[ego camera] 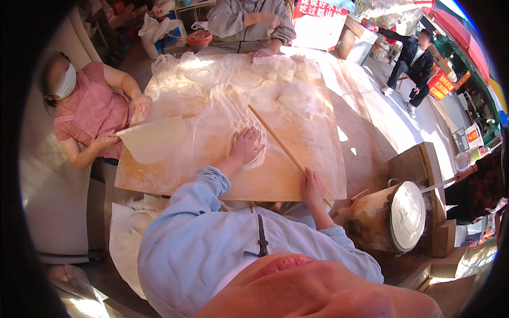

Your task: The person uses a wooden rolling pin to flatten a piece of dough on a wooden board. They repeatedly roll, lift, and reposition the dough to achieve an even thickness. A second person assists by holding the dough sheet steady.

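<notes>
My left hand (244,147) lies palm down, fingers spread, on a flour-covered round (256,162) that looks like dough. Most of that round is hidden beneath the hand. My right hand (312,186) is closed around the lower part of a long wooden rolling pin (278,139). The pin slants away over the board, its far tip to the upper right of my left hand. Both hands are above a big floured wooden board (262,193). Loose flour (222,97) is streaked across its middle.
At left, a masked person (93,107) holds a rolling pin draped with a thin dough sheet (155,139). Another person (250,24) stands across the board behind plastic-covered lumps (274,67). A large pot (373,218) of white, frothy liquid is at right, with a long utensil (437,185) reaching in.
</notes>
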